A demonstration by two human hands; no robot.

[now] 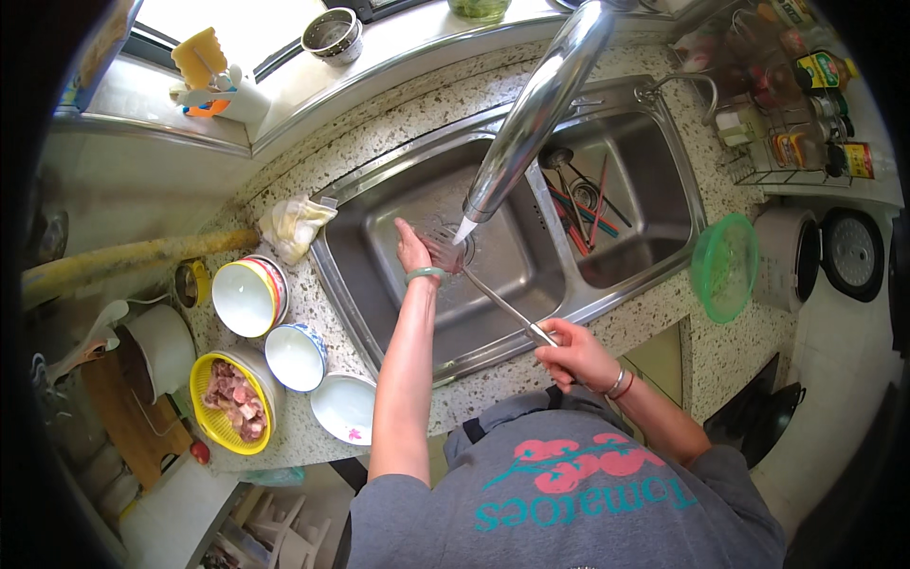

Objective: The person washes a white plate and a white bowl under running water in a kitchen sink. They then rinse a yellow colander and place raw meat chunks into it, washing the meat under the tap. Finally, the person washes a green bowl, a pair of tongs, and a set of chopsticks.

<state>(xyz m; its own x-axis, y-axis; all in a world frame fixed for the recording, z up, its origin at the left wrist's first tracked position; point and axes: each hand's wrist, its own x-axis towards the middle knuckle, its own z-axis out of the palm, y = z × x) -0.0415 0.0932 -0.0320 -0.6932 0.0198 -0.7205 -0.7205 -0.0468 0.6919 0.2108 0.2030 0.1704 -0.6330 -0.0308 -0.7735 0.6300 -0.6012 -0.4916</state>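
In my right hand (578,353), fingers wrapped round its grip, is a long-handled metal kitchen utensil (498,299). It slants up and left over the large sink basin (379,275). Its far end lies under the running stream from the chrome tap (531,123); water and blur hide the head's shape. My left hand (417,254), with a green bangle at the wrist, is at that far end beneath the spout. The thumb points away, while the other fingers are smeared by water and motion.
Chopsticks (578,232) and a ladle (556,158) lie in the smaller basin. Left of the sink are white bowls (296,357), a yellow colander of raw meat pieces (196,403) and a knotted plastic bag (296,228). A green plastic basket (725,268) and a spice rack (777,175) stand right.
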